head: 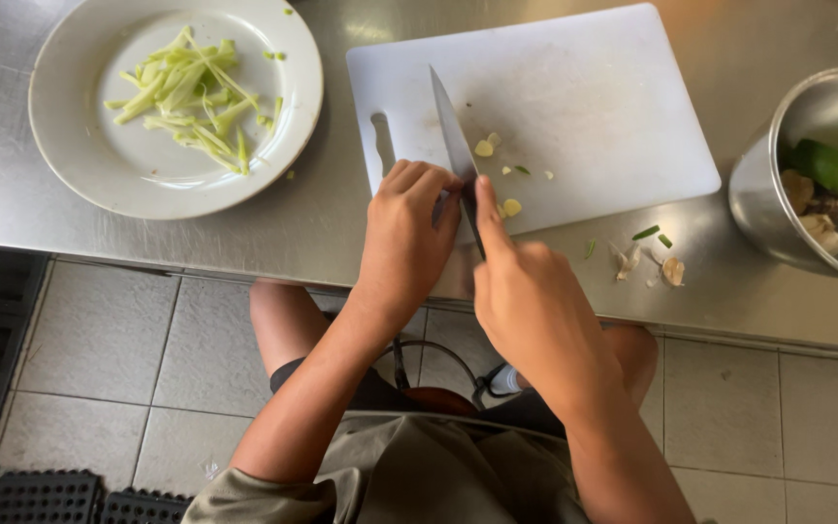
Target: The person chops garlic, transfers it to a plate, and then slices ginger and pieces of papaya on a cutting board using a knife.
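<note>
A white cutting board (584, 107) lies on the steel counter. My right hand (526, 291) grips the handle of a large knife (453, 131), whose blade points away from me across the board's left part. My left hand (404, 233) is curled at the board's near edge, fingertips touching the blade's left side near its heel; whatever lies under the fingers is hidden. Small pale garlic pieces (485, 147) lie on the board just right of the blade, with another piece (511, 207) near my right thumb.
A white plate (70, 155) of green vegetable strips (191, 97) sits at the left. A steel bowl (758, 175) at the right holds green vegetable, garlic and ginger. Garlic skins and green bits (657, 257) lie on the counter near its front edge (147, 254).
</note>
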